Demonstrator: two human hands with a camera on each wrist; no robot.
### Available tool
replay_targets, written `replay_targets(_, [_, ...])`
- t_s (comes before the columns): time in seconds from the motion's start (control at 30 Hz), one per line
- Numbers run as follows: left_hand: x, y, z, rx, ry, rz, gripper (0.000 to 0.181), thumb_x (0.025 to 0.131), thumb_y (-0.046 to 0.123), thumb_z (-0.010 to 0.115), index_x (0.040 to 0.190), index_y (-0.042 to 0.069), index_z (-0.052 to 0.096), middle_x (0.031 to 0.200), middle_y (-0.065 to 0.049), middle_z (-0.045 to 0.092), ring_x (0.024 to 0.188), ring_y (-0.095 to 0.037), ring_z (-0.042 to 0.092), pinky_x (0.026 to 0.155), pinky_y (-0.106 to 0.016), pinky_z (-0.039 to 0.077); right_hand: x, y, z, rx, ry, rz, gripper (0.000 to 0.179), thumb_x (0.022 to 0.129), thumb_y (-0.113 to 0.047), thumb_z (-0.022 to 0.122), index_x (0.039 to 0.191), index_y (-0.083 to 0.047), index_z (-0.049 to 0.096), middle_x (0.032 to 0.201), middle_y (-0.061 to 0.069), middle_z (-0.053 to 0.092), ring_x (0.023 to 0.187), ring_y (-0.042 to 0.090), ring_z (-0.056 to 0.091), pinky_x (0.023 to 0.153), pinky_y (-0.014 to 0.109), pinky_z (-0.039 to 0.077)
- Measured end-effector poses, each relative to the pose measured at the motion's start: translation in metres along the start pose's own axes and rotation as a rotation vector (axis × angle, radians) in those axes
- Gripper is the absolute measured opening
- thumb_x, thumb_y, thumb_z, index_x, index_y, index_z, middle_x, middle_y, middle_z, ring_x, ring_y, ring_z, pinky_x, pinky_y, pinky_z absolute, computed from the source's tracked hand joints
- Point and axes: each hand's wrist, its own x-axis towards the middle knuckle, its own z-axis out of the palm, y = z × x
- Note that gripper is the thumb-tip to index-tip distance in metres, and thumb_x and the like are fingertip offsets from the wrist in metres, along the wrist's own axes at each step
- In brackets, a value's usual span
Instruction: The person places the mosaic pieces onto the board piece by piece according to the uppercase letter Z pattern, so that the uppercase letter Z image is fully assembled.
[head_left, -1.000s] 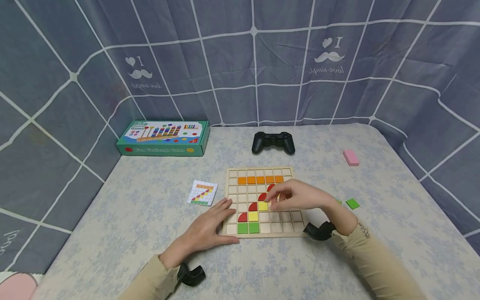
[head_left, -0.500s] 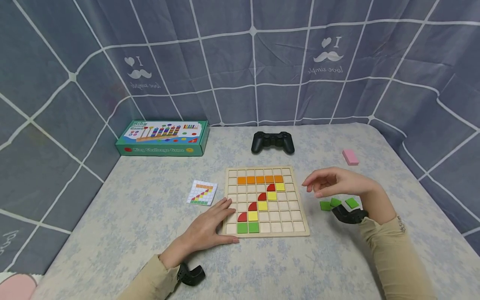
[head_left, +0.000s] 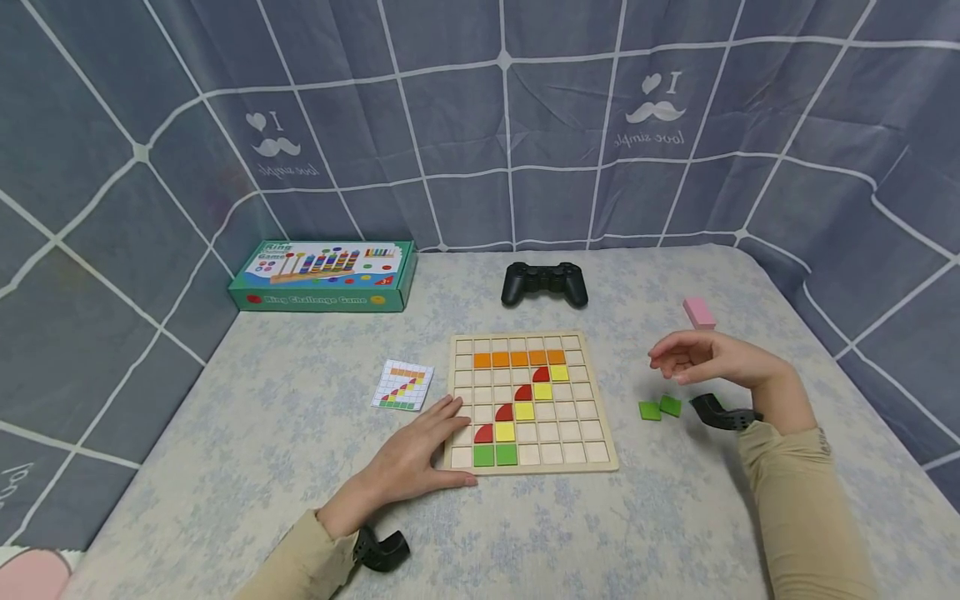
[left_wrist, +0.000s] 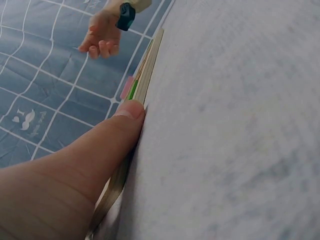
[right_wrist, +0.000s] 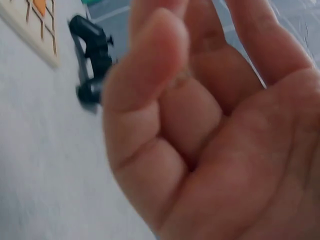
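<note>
A wooden grid board (head_left: 573,431) lies in the middle of the head view. On it sit a row of orange squares (head_left: 520,359), a diagonal of red quarter-circles (head_left: 504,412) with yellow squares (head_left: 523,411), and two green squares (head_left: 495,455). My left hand (head_left: 411,450) rests at the board's near left corner, fingers fairly straight on its left side; the thumb (left_wrist: 120,132) touches its near edge. My right hand (head_left: 720,361) hovers right of the board, fingers loosely bent around nothing, above and behind two loose green tiles (head_left: 660,407).
A pattern card (head_left: 402,385) lies left of the board. Behind stand a game controller (head_left: 544,284) and a green game box (head_left: 322,277). A pink block (head_left: 698,312) is just beyond my right hand. Curtain (head_left: 465,125) closes off the back and sides.
My right hand has moved off the board to the right, revealing the yellow squares. One loose green tile is now out of sight near that wrist. My left hand stays put.
</note>
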Motion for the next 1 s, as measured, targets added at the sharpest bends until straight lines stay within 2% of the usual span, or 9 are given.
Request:
replay_targets(0.17, [0.000,0.000,0.000,-0.011,-0.006,-0.005,0.082,0.075,0.063,0.066,0.133,0.008,0.052,0.150,-0.009,0.031,0.140,-0.020,0.020,0.107,-0.044,0.031,-0.018,0.008,-0.007,0.046,0.017,0.018,0.041,0.088,0.018,0.046,0.128,0.009,0.046,0.121,0.000,0.059,0.104,0.015,0.058,0.086,0.026,0.049])
replay_targets(0.27, [0.000,0.000,-0.001,-0.013,-0.007,-0.008,0.082,0.075,0.063,0.066,0.133,0.008,0.052,0.150,-0.009,0.031,0.140,-0.020,0.020,0.107,-0.045,0.031,-0.029,0.013,-0.012,0.068,0.046,0.046,0.044,0.088,0.019,0.045,0.130,0.005,0.047,0.122,-0.001,0.058,0.109,0.015,0.057,0.088,0.026,0.049])
replay_targets(0.37, [-0.001,0.000,-0.001,-0.009,-0.006,-0.008,0.082,0.075,0.063,0.066,0.134,0.008,0.052,0.150,-0.009,0.031,0.140,-0.020,0.020,0.107,-0.044,0.031,-0.040,0.019,-0.015,0.055,0.078,0.096,0.043,0.089,0.016,0.046,0.131,0.007,0.044,0.124,0.000,0.057,0.111,0.015,0.055,0.088,0.025,0.048])
replay_targets(0.5, [-0.001,0.000,-0.001,-0.001,-0.002,-0.007,0.082,0.075,0.064,0.066,0.133,0.007,0.052,0.150,-0.010,0.031,0.140,-0.020,0.020,0.107,-0.044,0.031,-0.051,0.024,-0.016,0.016,0.114,0.208,0.042,0.091,0.010,0.050,0.131,0.012,0.040,0.123,0.002,0.057,0.109,0.015,0.056,0.086,0.025,0.049])
replay_targets(0.67, [-0.001,-0.001,0.000,0.004,-0.001,-0.005,0.083,0.075,0.064,0.065,0.133,0.007,0.052,0.150,-0.010,0.031,0.140,-0.020,0.020,0.107,-0.043,0.031,-0.060,0.028,-0.015,0.031,0.147,0.325,0.041,0.090,0.006,0.054,0.131,0.006,0.045,0.121,0.000,0.060,0.104,0.014,0.059,0.084,0.026,0.050])
replay_targets(0.87, [0.000,-0.001,0.001,0.007,-0.002,-0.001,0.083,0.075,0.065,0.065,0.133,0.007,0.052,0.150,-0.009,0.031,0.140,-0.020,0.020,0.107,-0.044,0.031,-0.067,0.033,-0.014,0.119,0.142,0.374,0.039,0.090,0.006,0.053,0.127,-0.008,0.052,0.119,-0.002,0.061,0.103,0.013,0.059,0.084,0.026,0.050])
replay_targets(1.0, [0.000,0.000,0.000,0.003,-0.003,-0.002,0.083,0.075,0.065,0.065,0.133,0.007,0.052,0.150,-0.009,0.031,0.140,-0.020,0.021,0.107,-0.045,0.031,-0.069,0.036,-0.014,0.140,0.148,0.403,0.038,0.090,0.006,0.053,0.127,-0.002,0.050,0.118,-0.001,0.061,0.103,0.013,0.060,0.084,0.026,0.051])
